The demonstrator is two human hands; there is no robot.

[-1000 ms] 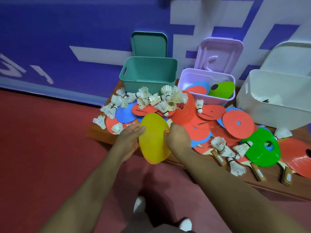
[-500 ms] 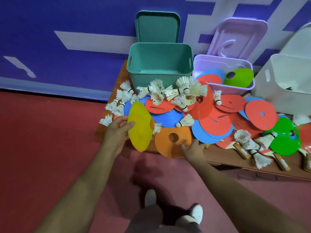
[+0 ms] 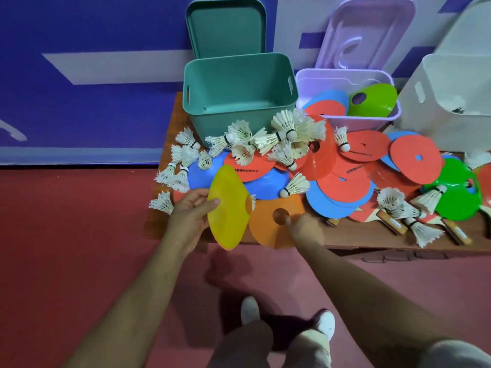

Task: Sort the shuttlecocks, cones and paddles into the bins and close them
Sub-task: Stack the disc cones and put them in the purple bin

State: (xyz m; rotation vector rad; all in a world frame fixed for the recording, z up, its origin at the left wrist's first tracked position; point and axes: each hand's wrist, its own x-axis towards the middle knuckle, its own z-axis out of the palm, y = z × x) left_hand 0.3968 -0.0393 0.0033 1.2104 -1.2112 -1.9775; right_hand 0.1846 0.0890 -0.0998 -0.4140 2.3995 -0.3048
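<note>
- A feathery white shuttlecock (image 3: 164, 202) lies just left of the left hand's knuckles, on the wooden table (image 3: 372, 239).
- The left hand (image 3: 190, 221) holds the yellow cone (image 3: 229, 208), a smooth, glossy plastic disc tilted on edge; the thumb presses its face and the fingers curl behind.
- The flat, matte orange cone (image 3: 265, 231) with a round centre hole lies between the two hands, overhanging the table's near edge.
- One fingertip of the right hand (image 3: 305, 229) touches the hole's rim (whether the hand grips the cone, I cannot tell).
- Beyond the fingers stands the open teal bin (image 3: 210, 120), its plastic walls smooth.
- Right of it, the lilac bin (image 3: 329, 83) holds blue, red and green cones.
- Wooden paddle handles (image 3: 393, 221) lie right of the right hand.
</note>
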